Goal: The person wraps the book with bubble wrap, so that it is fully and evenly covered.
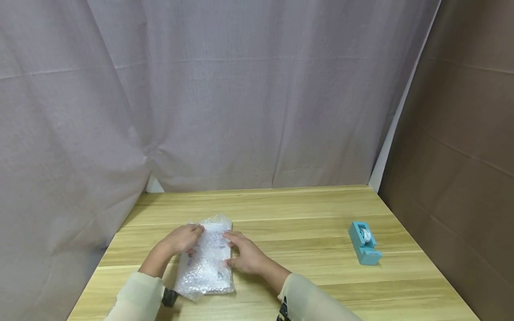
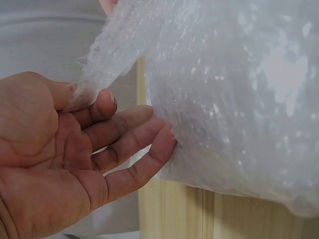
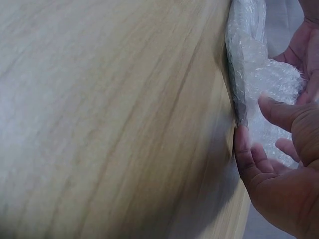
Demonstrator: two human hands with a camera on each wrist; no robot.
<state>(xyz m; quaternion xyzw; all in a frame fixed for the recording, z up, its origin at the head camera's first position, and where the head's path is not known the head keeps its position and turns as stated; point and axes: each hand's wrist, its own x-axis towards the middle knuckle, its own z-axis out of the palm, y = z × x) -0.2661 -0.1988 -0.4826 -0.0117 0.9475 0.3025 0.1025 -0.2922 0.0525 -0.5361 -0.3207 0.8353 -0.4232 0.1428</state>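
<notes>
A flat white item wrapped in clear bubble wrap (image 1: 206, 269) lies on the wooden table, with both hands at its sides. My left hand (image 1: 182, 239) is at its upper left; in the left wrist view the thumb and forefinger pinch a loose flap of bubble wrap (image 2: 117, 55), while the other fingertips (image 2: 162, 137) meet the wrapped side. At the right edge, my right hand (image 1: 249, 255) touches the package with relaxed fingers, its thumb (image 3: 276, 110) raised over the wrap in the right wrist view. Faint dark print shows through the layers.
A blue tape dispenser (image 1: 363, 244) with a roll of tape stands at the right of the table (image 1: 297, 249). Grey curtains (image 1: 225, 98) hang behind and to the left, and a brown panel (image 1: 466, 133) borders the right side.
</notes>
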